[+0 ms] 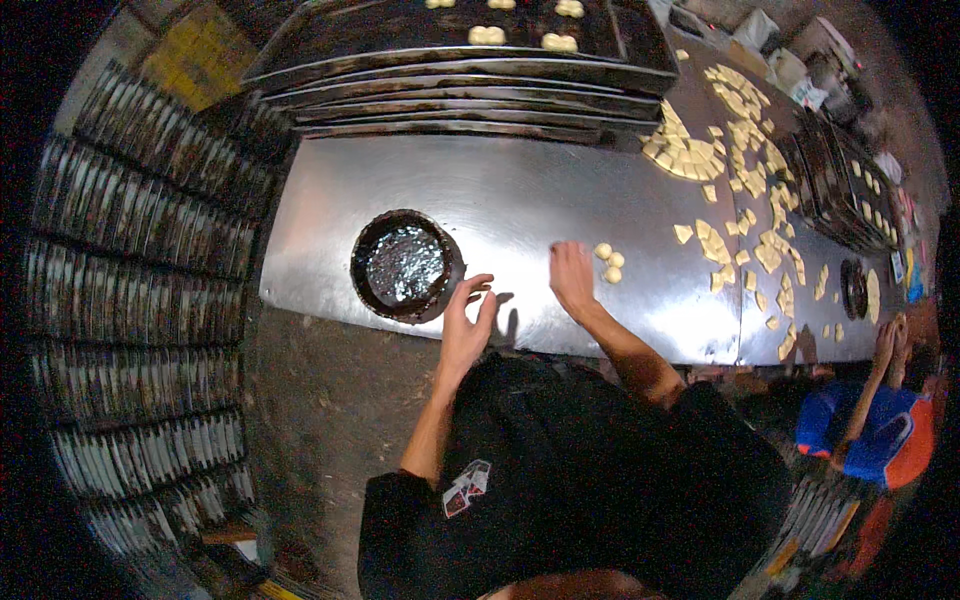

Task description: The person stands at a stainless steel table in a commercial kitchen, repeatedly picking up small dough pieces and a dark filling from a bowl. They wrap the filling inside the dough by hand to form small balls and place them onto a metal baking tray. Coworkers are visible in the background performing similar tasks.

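My left hand (pixel 468 319) is raised at the near edge of the metal table (pixel 495 180), thumb and fingers apart, with nothing seen between them. Just left of it stands a round dark pan (pixel 405 264) of shiny dark liquid. My right hand (pixel 571 271) is over the table with its fingers curled down; whether something lies under them is hidden. Several small dough balls (pixel 613 262) touch one another right beside it. Farther right, many cut dough pieces (pixel 712 247) lie scattered, with a fan-shaped group (pixel 684 156) behind them.
Stacked dark baking trays (pixel 465 82) stand at the table's far side, the top one bearing dough pieces (pixel 486 35). More trays (pixel 847 180) stand at right. Tall rows of stacked trays (pixel 142 292) line the left. A co-worker (pixel 870 427) handles something at the right table end.
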A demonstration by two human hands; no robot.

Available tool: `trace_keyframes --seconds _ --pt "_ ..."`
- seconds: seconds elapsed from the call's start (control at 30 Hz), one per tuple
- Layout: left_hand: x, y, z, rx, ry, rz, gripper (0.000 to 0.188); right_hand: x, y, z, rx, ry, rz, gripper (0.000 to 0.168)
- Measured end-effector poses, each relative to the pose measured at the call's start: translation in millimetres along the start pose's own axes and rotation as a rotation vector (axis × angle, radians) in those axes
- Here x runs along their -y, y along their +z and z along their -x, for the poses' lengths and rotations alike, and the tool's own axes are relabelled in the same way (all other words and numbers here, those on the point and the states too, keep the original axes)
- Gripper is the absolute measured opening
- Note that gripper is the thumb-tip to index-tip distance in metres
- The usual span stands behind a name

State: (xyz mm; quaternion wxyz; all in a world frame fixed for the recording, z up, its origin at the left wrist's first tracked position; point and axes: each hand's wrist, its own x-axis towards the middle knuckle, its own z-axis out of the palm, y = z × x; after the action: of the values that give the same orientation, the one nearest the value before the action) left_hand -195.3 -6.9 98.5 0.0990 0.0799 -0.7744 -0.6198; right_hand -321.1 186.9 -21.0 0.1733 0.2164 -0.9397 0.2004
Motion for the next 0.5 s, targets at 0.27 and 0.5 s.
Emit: trace_keyframes --seconds 0.27,0.5 --pt "60 94 -39 0.365 0.218 -0.449 0.054 31 -72 19 -0.111 0.173 -0.297 0.013" --pt "39 150 -75 0.426 0.263 -0.314 0.046 -42 -94 61 -0.171 0.482 -0.311 0.015"
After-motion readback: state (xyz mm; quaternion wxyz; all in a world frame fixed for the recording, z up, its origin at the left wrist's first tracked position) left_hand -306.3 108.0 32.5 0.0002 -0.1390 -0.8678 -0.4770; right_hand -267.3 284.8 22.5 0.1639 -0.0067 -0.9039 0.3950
